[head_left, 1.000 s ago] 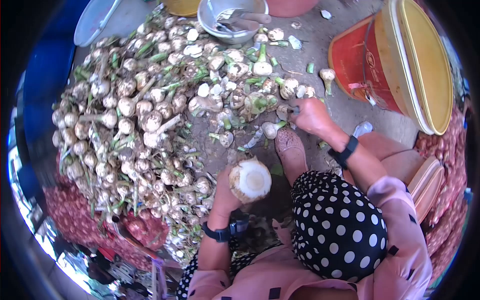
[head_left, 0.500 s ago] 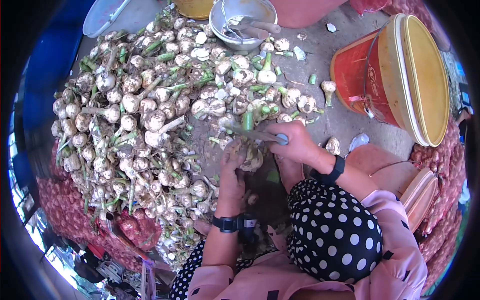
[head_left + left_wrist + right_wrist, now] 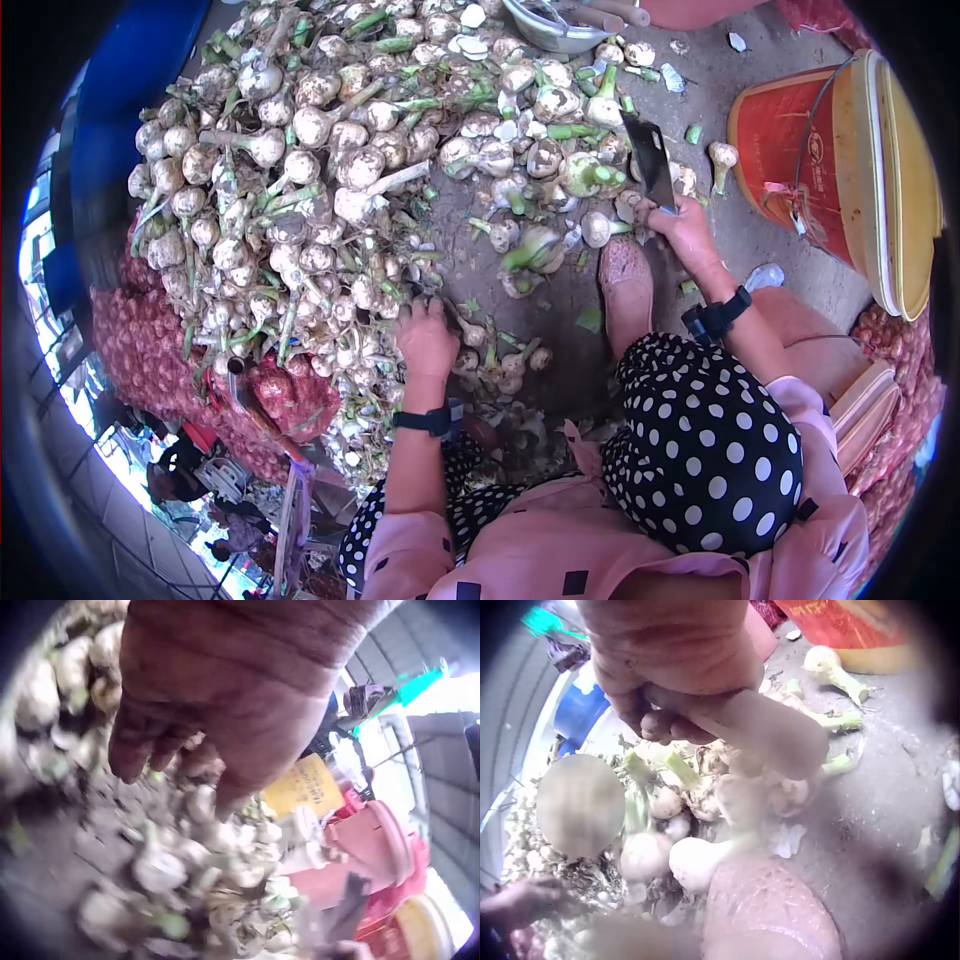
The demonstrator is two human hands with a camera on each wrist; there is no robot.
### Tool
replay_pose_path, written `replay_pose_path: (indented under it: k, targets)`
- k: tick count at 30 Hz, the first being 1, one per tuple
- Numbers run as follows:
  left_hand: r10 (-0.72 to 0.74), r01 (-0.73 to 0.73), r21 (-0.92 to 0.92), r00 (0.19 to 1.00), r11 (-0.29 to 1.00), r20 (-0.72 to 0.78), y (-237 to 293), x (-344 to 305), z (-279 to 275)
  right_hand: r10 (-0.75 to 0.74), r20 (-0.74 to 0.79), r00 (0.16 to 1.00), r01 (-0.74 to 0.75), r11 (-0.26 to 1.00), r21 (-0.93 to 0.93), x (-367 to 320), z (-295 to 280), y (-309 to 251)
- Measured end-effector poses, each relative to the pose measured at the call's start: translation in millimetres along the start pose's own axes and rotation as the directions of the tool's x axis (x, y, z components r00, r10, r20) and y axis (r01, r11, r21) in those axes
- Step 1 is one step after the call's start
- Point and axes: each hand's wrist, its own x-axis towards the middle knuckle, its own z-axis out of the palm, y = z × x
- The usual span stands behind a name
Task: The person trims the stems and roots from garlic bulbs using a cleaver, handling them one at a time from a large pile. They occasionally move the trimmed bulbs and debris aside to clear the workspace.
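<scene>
At the near right edge of a heap of garlic-like bulbs (image 3: 300, 180), the left hand (image 3: 428, 338) reaches down with its fingers spread and loosely bent. In the left wrist view that hand (image 3: 232, 682) is over bulbs (image 3: 159, 866), with no bulb visibly gripped. The right hand (image 3: 685, 235) grips a knife, its dark broad blade (image 3: 652, 160) pointing up and away above the cut bulbs. The right wrist view shows the right hand (image 3: 675, 660) with fingers curled round the blurred handle (image 3: 780, 739). A large green-stemmed bulb (image 3: 540, 252) lies on the ground between the hands.
A red and yellow bucket (image 3: 800, 150) stands at the right. The basin (image 3: 560, 35) at the top holds tools. The person's shoe (image 3: 627, 285) is just below the right hand. Red net sacks (image 3: 150, 350) lie at the left.
The left hand has let go of its bulb and moved left to the heap. The right hand has drawn the knife away to the right, and the head view has shifted.
</scene>
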Motion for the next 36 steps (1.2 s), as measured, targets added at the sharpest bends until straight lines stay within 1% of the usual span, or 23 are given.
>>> replay_pose_path:
  k: [1,3,5,7,9,11,12,13,14,15,17,18,20,23,25,29,30,31,32,33,34,35,36]
  targets:
    - [0.134,-0.138,0.296,0.990,0.945,0.034,-9,-3,10,0.000,0.004,1.000,0.000,1.000,-0.002,0,4,4]
    - [0.179,-0.178,0.356,0.983,0.917,0.031,-37,-3,44,-0.075,0.112,0.991,0.069,0.996,0.057,1,9,12]
    - [0.357,-0.337,0.571,0.931,0.748,0.081,-51,0,54,-0.065,0.123,0.990,0.065,0.998,0.005,1,9,14]
    - [0.350,-0.395,0.547,0.917,0.739,0.190,-50,14,42,-0.173,0.140,0.975,0.193,0.972,-0.136,-4,12,15]
    - [0.163,-0.235,0.303,0.956,0.924,0.244,-35,22,24,-0.122,0.161,0.979,0.147,0.977,-0.154,-10,14,8]
    - [0.037,-0.026,-0.122,0.996,0.992,0.087,-11,24,-5,-0.272,0.191,0.943,0.289,0.955,-0.068,-19,25,-1]
    - [-0.023,0.058,-0.427,0.996,0.902,0.087,6,23,-22,-0.368,0.256,0.894,0.427,0.874,-0.231,-21,28,-7]
    - [0.078,-0.064,-0.785,0.997,0.616,-0.021,20,29,-23,-0.442,0.335,0.832,0.548,0.745,-0.379,-23,31,-14]
    - [0.062,0.017,-0.867,0.997,0.498,0.055,36,26,-28,-0.543,0.341,0.767,0.641,0.660,-0.392,-26,37,-25]
    - [0.060,0.103,-0.923,0.989,0.370,0.134,61,21,-43,-0.633,0.349,0.691,0.721,0.561,-0.407,-30,44,-36]
    - [0.044,0.256,-0.906,0.957,0.337,0.287,73,12,-20,-0.601,0.393,0.695,0.706,0.472,-0.528,-36,47,-49]
    - [0.141,-0.160,-0.798,0.986,0.581,-0.095,67,10,18,-0.627,0.400,0.668,0.729,0.443,-0.523,-38,47,-52]
    - [0.178,-0.245,-0.750,0.969,0.614,-0.171,69,9,43,-0.678,0.388,0.624,0.758,0.406,-0.510,-41,44,-51]
    - [0.260,-0.421,-0.548,0.900,0.723,-0.348,82,9,27,-0.676,0.391,0.624,0.753,0.387,-0.533,-44,37,-51]
    - [0.222,-0.149,-0.887,0.974,0.437,-0.055,118,8,-46,-0.669,0.408,0.622,0.755,0.374,-0.539,-47,34,-54]
    - [0.312,-0.109,-0.884,0.949,0.455,0.044,98,-1,-21,-0.657,0.420,0.626,0.750,0.359,-0.555,-46,29,-55]
    - [0.307,0.001,-0.923,0.943,0.384,0.129,110,-7,-39,-0.659,0.419,0.625,0.751,0.359,-0.554,-31,23,-44]
    - [0.312,0.113,-0.944,0.926,0.310,0.214,122,-12,-52,-0.535,0.370,0.759,0.602,0.363,-0.711,-7,13,-22]
    - [0.564,-0.191,-0.971,0.822,0.146,-0.077,133,-14,-56,-0.403,0.279,0.872,0.425,0.336,-0.841,4,5,-5]
    - [0.580,-0.168,-0.981,0.810,0.098,-0.081,141,-15,-54,-0.401,0.279,0.873,0.424,0.339,-0.840,2,1,2]
    - [0.418,0.090,-0.995,0.903,0.032,0.095,144,-8,-56,-0.355,0.193,0.915,0.394,0.675,-0.624,9,-4,3]
    - [0.284,0.349,-0.935,0.904,-0.061,0.319,141,0,-63,-0.245,0.114,0.963,0.268,0.916,-0.297,4,-5,11]
    - [0.471,-0.125,-0.948,0.882,0.294,0.030,144,18,-73,0.010,0.192,0.981,-0.020,0.999,0.050,-11,-2,-19]
